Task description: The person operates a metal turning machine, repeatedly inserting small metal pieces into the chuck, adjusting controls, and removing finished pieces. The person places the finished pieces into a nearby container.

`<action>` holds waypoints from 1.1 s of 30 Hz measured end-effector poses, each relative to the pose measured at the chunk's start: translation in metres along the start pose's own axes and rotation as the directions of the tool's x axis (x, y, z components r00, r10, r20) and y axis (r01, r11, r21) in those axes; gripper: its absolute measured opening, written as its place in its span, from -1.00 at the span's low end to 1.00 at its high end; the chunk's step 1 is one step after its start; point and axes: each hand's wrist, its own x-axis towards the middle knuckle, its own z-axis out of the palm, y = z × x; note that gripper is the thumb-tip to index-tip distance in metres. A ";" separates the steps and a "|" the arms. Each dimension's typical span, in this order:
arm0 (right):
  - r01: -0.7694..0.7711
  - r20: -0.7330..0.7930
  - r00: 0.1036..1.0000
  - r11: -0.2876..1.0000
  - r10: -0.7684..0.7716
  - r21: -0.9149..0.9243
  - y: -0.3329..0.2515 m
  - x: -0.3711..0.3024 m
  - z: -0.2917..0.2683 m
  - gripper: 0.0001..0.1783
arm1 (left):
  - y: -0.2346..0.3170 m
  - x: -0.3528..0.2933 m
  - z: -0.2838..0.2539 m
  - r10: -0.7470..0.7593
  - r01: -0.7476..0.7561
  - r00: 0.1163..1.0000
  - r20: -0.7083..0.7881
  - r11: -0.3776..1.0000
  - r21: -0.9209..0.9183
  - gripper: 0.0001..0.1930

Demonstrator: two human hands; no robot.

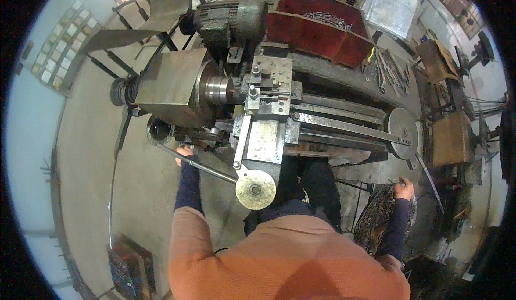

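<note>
A small bench lathe with a round steel chuck (216, 90) and a tool slide (269, 87) stands before me. My left hand (184, 154) is under the headstock, beside a long steel lever rod (196, 164); the rod and machine parts hide most of its fingers, so its grip is unclear. Low on the right, my right hand (404, 189) is closed with curled fingers at the edge of a sack or bin of small metal parts (374, 219). What it holds, if anything, is too small to make out. A round handle plate (256, 189) sits at the slide's near end.
Red metal trays (306, 36), one with small parts, stand behind the lathe next to a dark motor (231, 21). Several wrenches (388, 71) lie at the back right. A disc with a lever (403, 133) juts out at the right end. A dark crate (131, 268) stands on the floor at left.
</note>
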 end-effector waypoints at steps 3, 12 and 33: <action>0.179 -0.037 0.984 0.981 -0.177 0.071 -0.003 0.021 0.013 -0.61 | -0.039 0.049 0.054 0.222 -0.216 0.975 0.008 0.940 0.265 -0.63; 0.732 -0.190 0.679 0.634 -0.709 0.249 -0.172 0.075 -0.044 -0.59 | -0.044 0.015 -0.055 0.453 -0.488 0.855 0.251 0.867 0.098 -0.66; 0.975 0.323 0.021 0.091 -0.946 0.204 -0.541 -0.104 0.005 -0.68 | -0.176 -0.064 -0.300 0.004 -0.004 0.970 -0.243 1.000 -0.001 -0.43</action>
